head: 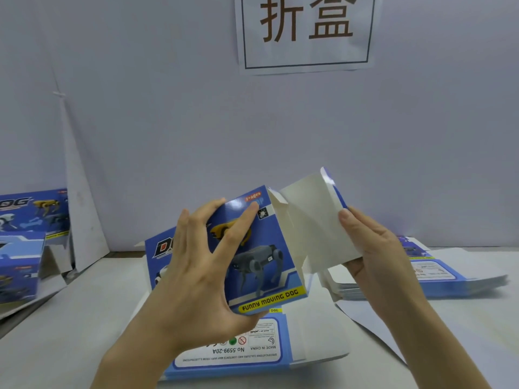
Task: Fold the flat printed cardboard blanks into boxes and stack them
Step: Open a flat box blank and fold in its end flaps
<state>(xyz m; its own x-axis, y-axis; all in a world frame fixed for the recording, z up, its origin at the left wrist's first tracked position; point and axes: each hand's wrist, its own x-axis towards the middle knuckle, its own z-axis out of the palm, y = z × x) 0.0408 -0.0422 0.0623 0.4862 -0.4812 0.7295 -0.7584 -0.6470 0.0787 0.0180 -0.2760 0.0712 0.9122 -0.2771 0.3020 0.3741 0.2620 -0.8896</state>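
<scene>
Left to right: glossy blue folded boxes (25,248) by the wall (168,136); your left hand (202,265), fingers spread, gripping the half-formed cardboard box (264,248) above the table (84,318); your right hand (373,248) pinching its matte white flap (314,220); flat blanks (438,279), stacked.

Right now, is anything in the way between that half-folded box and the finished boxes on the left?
Nothing visible. The left hand and right hand hold the half-folded box above a flat blank; only table surface shows between it and the finished boxes.
</scene>
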